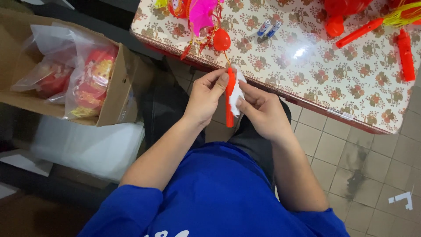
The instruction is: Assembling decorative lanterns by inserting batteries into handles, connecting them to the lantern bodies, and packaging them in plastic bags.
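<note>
Head view looks down on two bare hands meeting just off the near edge of the bench (307, 66), which wears a cream floral oilcloth. The left hand (206, 96) has its fingers (221, 81) closed round the upper end of a slim orange-red plastic stick (230, 109). That stick stands nearly upright in the picture, long axis running from the bench edge down toward the lap, its lower end free. The right hand (263, 112) sits immediately to the right of the stick, fingers curled shut on a small white wrapper or slip of paper (237, 94) that lies against the stick's side; whether it is wound on or only pressed there is hard to tell. A thin cord seems to run from the stick's top up to a red ball ornament (222, 40) on the bench. Both hands are equally close, left above, right slightly lower. An open cardboard box of bagged red goods (112, 101) stands well apart to the left.
</note>
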